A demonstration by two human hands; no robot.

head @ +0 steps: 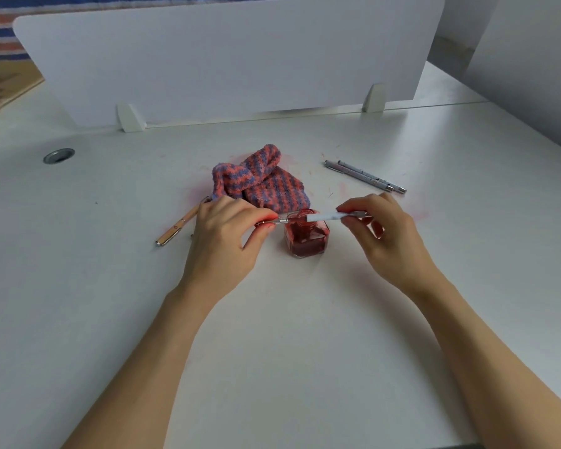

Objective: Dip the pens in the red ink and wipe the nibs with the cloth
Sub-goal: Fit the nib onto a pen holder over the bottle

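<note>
A square glass bottle of red ink (306,236) stands open in the middle of the white desk. Just above its mouth, my left hand (224,234) pinches a small silver pen part with a nib end (280,219). My right hand (386,231) grips a white pen barrel (326,217) that points left toward that part; the two pieces are a little apart. A crumpled pink-and-purple striped cloth (259,181) lies right behind the bottle. Two grey pens (366,176) lie side by side at the right, and a tan pen (175,226) lies left of my left hand.
A white divider panel (234,56) stands across the back of the desk on two feet. A round cable grommet (59,155) sits at the far left. Faint red ink smears mark the desk (272,335) around the cloth and near my right hand.
</note>
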